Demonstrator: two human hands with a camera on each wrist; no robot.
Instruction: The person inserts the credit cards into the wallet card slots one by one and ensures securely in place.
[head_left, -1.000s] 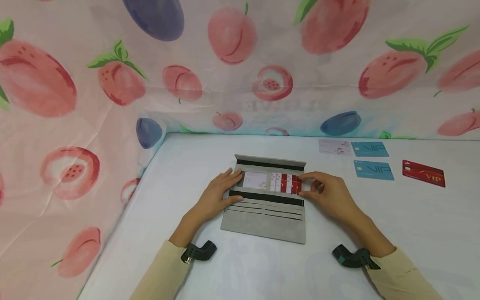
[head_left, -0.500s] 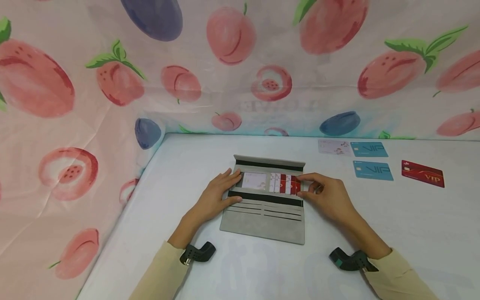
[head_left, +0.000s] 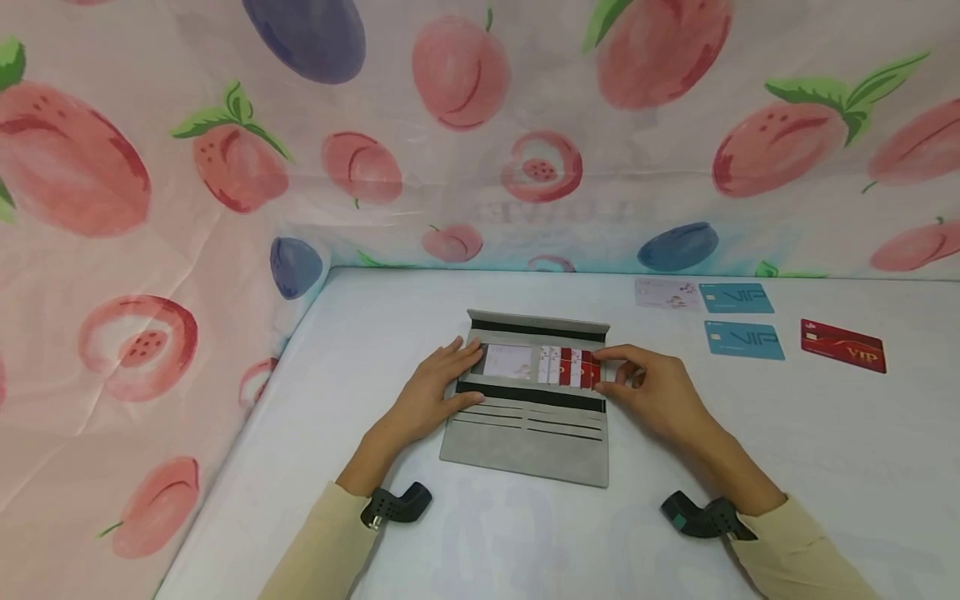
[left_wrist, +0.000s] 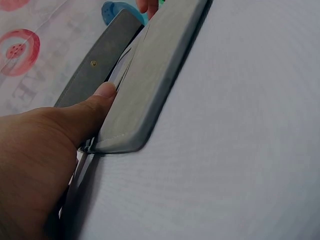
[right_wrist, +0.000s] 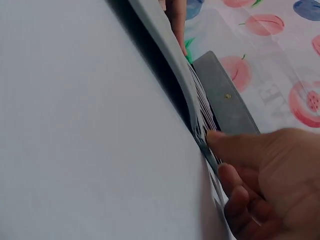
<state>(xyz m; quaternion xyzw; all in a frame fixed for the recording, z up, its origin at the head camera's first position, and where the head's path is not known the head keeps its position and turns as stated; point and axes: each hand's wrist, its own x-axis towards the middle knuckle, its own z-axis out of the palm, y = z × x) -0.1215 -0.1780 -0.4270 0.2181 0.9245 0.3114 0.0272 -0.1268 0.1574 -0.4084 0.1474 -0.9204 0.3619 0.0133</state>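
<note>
Fingers outstretched, the left hand (head_left: pixel 432 385) rests on the open wallet's (head_left: pixel 525 452) left edge, short of the table's (head_left: pixel 525 542) far edge; the right hand's (head_left: pixel 662 387) thumb and forefinger pinch the wallet's rightmost red card (head_left: pixel 596 369). Only wrist views show its flap's (left_wrist: pixel 82 82) brass snap (left_wrist: pixel 93 63).

Head view: up high, fwd + down, wide: L hand (head_left: pixel 429 385), R hand (head_left: pixel 658 385), wallet (head_left: pixel 525 460), tabletop (head_left: pixel 517 542). L wrist view: close, past L hand to wallet edge. R wrist view: ditto, R side. Wrist views share wallet + backdrop (right_wrist: pixel 270 65).
</note>
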